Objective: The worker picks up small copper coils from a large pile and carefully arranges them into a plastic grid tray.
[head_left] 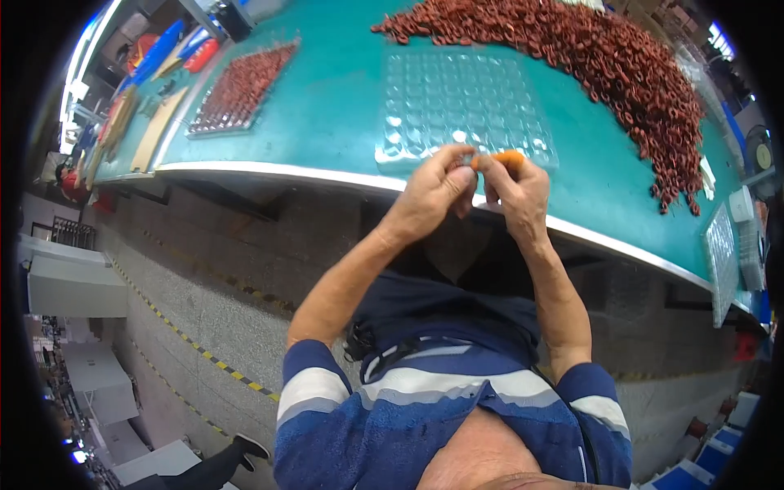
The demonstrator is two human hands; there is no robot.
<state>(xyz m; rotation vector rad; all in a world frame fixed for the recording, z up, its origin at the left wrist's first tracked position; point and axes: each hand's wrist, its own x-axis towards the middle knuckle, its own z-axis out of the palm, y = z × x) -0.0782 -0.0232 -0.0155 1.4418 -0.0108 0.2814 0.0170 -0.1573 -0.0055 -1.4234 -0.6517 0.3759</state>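
My left hand (434,186) is closed in a pinch at the table's front edge. What it holds is mostly hidden by the fingers and too small to name. My right hand (521,194) grips a small tool with an orange handle (510,158), its tip pointing left and meeting the left fingertips. Just beyond both hands lies a clear plastic tray (457,94) with rows of round pockets. A large heap of small reddish-brown ring-shaped parts (588,69) curves across the table's far side and down the right.
To the left, a second clear tray (245,90) is filled with reddish-brown parts. Stacked clear trays (723,261) stand at the table's right end. The green table (327,106) has a pale front edge. Cardboard strips (159,126) and a blue item (159,51) lie far left.
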